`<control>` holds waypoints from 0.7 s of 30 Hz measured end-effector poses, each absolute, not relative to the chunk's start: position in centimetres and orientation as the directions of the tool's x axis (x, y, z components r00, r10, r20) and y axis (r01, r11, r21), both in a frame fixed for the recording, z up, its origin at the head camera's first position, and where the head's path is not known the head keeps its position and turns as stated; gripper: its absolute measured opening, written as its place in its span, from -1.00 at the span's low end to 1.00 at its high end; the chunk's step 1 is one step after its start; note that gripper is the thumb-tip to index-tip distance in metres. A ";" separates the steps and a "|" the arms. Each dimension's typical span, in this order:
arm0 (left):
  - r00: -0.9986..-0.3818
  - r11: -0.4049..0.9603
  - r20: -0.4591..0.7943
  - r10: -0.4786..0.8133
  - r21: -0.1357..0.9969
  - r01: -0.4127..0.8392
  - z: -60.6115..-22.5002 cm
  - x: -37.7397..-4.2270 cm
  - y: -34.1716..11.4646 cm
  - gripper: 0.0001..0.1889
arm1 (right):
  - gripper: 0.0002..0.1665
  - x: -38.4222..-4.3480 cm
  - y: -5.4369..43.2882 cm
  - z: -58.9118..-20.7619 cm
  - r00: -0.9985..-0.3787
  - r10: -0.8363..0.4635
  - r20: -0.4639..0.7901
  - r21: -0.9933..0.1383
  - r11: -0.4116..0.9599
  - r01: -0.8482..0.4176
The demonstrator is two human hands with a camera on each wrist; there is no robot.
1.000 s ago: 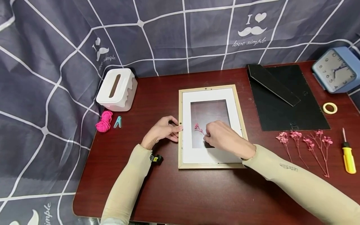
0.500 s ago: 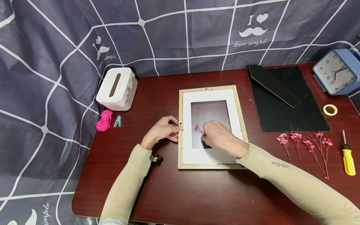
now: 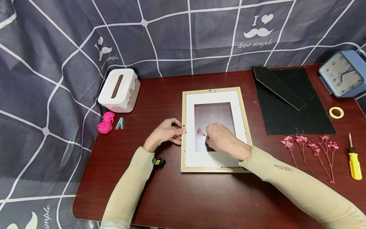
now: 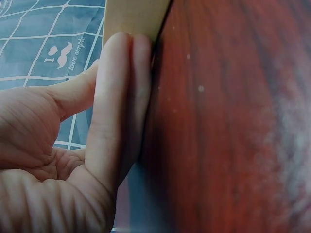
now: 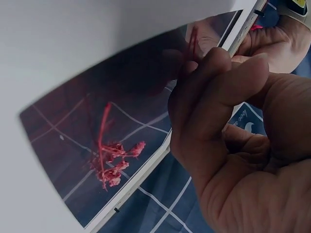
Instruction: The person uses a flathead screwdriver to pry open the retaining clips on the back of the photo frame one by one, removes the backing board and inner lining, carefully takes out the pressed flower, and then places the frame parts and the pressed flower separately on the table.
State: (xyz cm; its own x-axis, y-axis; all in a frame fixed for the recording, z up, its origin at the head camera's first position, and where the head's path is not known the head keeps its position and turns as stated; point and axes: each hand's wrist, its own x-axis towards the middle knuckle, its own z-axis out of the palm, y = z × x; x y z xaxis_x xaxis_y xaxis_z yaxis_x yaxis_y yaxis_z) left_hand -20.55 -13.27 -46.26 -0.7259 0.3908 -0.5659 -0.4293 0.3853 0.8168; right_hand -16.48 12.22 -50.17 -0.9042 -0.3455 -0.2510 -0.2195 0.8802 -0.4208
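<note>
A light wooden picture frame (image 3: 183, 156) with a white mat (image 3: 211, 159) and a dark window (image 3: 214, 111) lies on the table. My left hand (image 3: 164, 132) rests at its left edge, the thumb on the rim. In the left wrist view, straight fingers (image 4: 109, 92) lie against the frame's side (image 4: 136, 19). Over the window, my right hand (image 3: 221, 140) is curled and pinches the stem of a small pink dried-flower sprig (image 3: 200, 131), blossoms pointing left. In the right wrist view, pink blossoms (image 5: 114, 167) show over the glassy window, and red stem (image 5: 194, 39) shows by the fingertips.
To the right lie a black backing board (image 3: 286, 117), several pink sprigs (image 3: 315, 148), a tape roll (image 3: 335, 112), a yellow screwdriver (image 3: 355, 165) and a blue clock (image 3: 343, 74). To the left are a white tissue box (image 3: 118, 92), pink yarn (image 3: 105, 122) and a teal clip (image 3: 119, 123).
My right hand has moved slightly left over the window, and the sprig's blossoms have shifted and turned a little with it. My left hand stays at the frame's left edge.
</note>
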 end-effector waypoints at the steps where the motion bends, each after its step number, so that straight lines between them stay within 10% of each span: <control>1: -0.726 0.385 -0.567 0.390 0.816 -0.431 -46.3 -20.5 -13.3 -0.64 | -0.65 -16.5 12.2 -50.2 -0.905 -0.344 -0.249 -0.422 0.880 -0.219; 14: -0.732 0.385 -0.562 0.385 0.819 -0.426 -46.1 -20.7 -13.2 -0.64 | -0.49 -16.9 12.9 -50.1 -0.897 -0.379 -0.226 -0.493 0.839 -0.230; 21: -0.725 0.392 -0.569 0.389 0.814 -0.429 -46.2 -20.5 -13.4 -0.64 | -0.43 -14.0 12.6 -43.1 -0.910 -0.374 -0.180 -0.586 0.783 -0.206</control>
State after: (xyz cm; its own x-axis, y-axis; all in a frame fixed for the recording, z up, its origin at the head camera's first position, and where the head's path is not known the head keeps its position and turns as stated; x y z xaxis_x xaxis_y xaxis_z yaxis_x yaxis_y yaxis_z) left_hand -20.45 -13.36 -46.24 -0.7248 0.3890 -0.5687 -0.4286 0.3916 0.8142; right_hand -13.98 12.63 -43.11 -0.9099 -0.3738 -0.1798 -0.2059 0.7834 -0.5864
